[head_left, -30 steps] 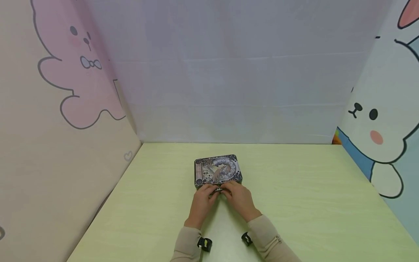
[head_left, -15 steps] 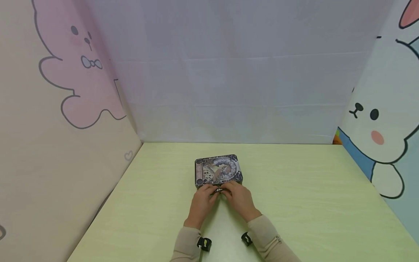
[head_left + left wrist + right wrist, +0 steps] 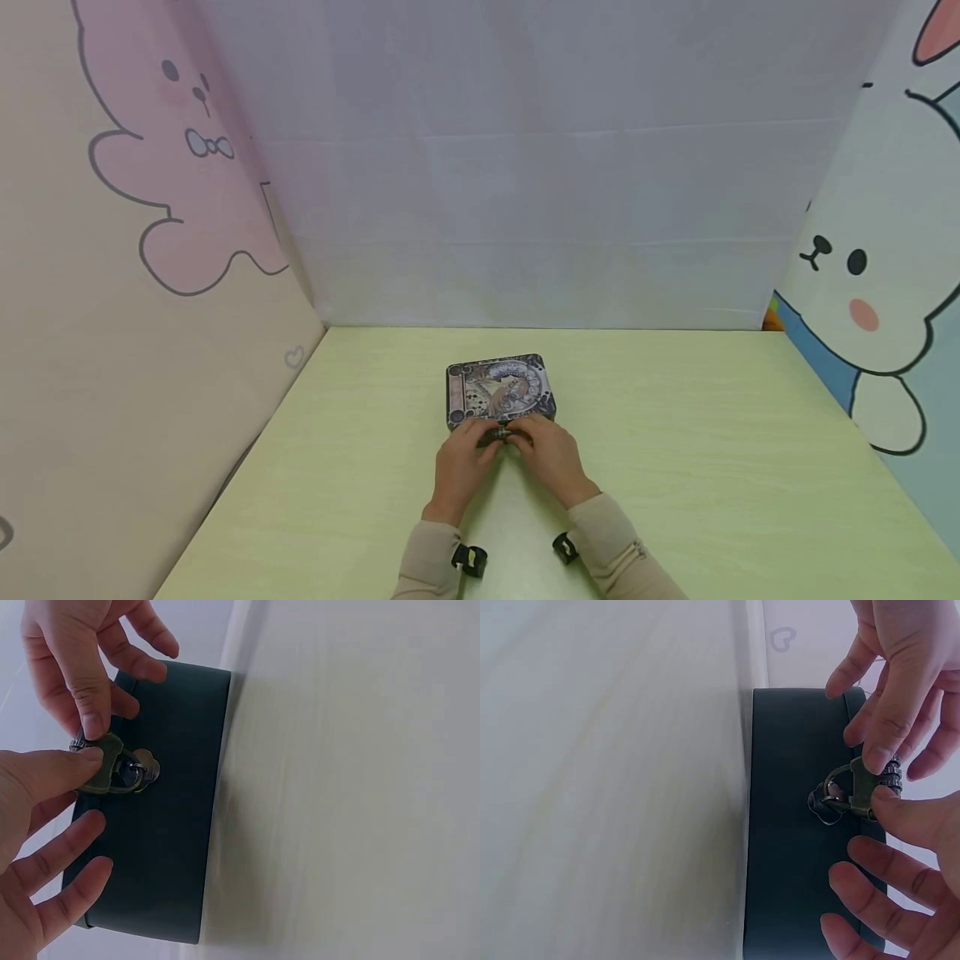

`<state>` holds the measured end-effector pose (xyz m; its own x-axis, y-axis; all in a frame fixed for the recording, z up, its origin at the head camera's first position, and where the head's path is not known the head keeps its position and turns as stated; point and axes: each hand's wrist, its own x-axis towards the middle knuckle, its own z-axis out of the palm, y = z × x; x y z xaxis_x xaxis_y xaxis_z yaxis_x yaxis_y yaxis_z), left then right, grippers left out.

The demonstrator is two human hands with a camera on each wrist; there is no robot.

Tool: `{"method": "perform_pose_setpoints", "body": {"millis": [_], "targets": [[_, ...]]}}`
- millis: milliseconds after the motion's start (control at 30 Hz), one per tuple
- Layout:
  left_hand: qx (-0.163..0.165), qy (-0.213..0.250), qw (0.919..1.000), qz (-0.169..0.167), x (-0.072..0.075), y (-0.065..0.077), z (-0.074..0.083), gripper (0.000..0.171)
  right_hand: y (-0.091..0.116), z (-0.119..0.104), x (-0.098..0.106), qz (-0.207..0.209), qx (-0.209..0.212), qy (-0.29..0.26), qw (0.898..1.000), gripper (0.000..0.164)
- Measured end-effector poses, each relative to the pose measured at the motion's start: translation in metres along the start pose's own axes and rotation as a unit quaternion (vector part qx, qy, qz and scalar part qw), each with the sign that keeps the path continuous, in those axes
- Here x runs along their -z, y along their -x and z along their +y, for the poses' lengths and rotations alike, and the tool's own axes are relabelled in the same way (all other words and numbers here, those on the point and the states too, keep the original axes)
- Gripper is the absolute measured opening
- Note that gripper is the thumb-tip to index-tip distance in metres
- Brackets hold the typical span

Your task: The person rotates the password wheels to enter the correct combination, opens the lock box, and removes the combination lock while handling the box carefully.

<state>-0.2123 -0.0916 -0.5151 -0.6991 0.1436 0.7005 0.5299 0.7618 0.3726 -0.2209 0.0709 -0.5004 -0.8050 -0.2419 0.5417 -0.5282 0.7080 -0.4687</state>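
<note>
A bronze-coloured combination padlock (image 3: 109, 763) hangs by its shackle from the small metal clasp (image 3: 151, 768) on the front of a dark box (image 3: 161, 855). Its ridged number dials (image 3: 892, 774) show at the end away from the shackle. From the head view, the box lid (image 3: 498, 390) carries an ornate picture. My left hand (image 3: 459, 468) pinches one side of the padlock, thumb against its body. On the other side, my right hand (image 3: 553, 458) pinches it too. The remaining fingers of both hands are spread loosely near the box front. Digits on the dials are too small to read.
The box stands on a pale yellow-green table (image 3: 675, 450). A plain pale curtain (image 3: 525, 167) closes off the back, and walls with cartoon animals stand left and right. Black straps with small devices (image 3: 470, 560) sit at both sleeves.
Both hands stay at the padlock with only slight finger movement, and the padlock tilts a little between them. The box has not moved.
</note>
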Motion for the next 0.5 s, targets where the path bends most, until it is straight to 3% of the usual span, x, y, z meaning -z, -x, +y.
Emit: {"method": "perform_pose_setpoints", "body": {"millis": [500], "targets": [[-0.003, 0.006, 0.9999, 0.014, -0.0029, -0.0023, 0.0006, 0.023, 0.0008, -0.0006, 0.0006, 0.005, -0.003, -0.005, 1.000, 0.010]]}}
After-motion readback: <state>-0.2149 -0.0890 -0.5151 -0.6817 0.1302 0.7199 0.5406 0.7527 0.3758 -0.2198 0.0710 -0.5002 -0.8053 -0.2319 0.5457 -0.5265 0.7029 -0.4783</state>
